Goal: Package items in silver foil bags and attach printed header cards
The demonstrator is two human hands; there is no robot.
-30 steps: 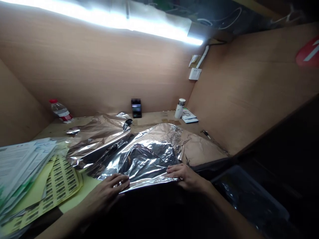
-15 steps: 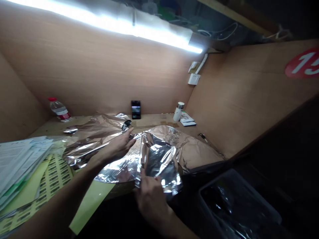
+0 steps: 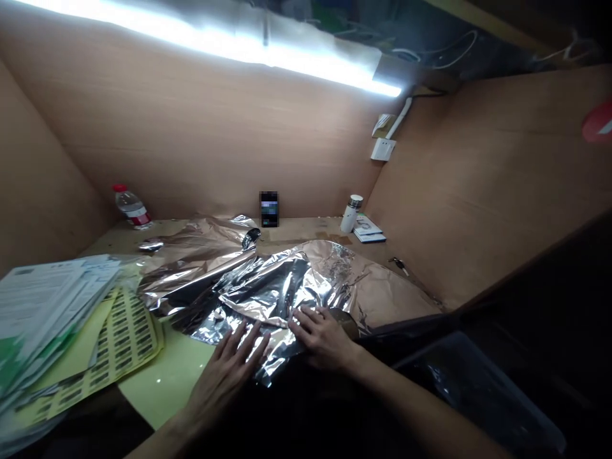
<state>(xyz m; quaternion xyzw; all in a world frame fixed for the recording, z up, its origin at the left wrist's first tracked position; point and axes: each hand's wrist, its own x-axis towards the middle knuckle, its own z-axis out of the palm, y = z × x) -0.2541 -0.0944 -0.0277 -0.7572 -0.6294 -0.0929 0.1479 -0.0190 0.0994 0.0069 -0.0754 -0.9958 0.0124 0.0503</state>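
A crumpled silver foil sheet or bag lies near the table's front edge, its lower end hanging over. My left hand rests at its lower left with the fingers spread. On its right side lies my right hand, fingers stretched out and slightly bent over the foil. Whether the piece is a flat sheet or a bag I cannot tell. More shiny foil is heaped behind and to the left, with a copper-brown reflection. Another foil piece spreads to the right.
Papers and yellow label sheets are stacked on the left. Along the back stand a water bottle, a phone and a white flask beside a booklet. A clear plastic bin sits low at right.
My left hand has come back toward the front edge. My right hand has moved up and right, no longer gripping the foil's edge. The foil piece now lies flatter and further left.
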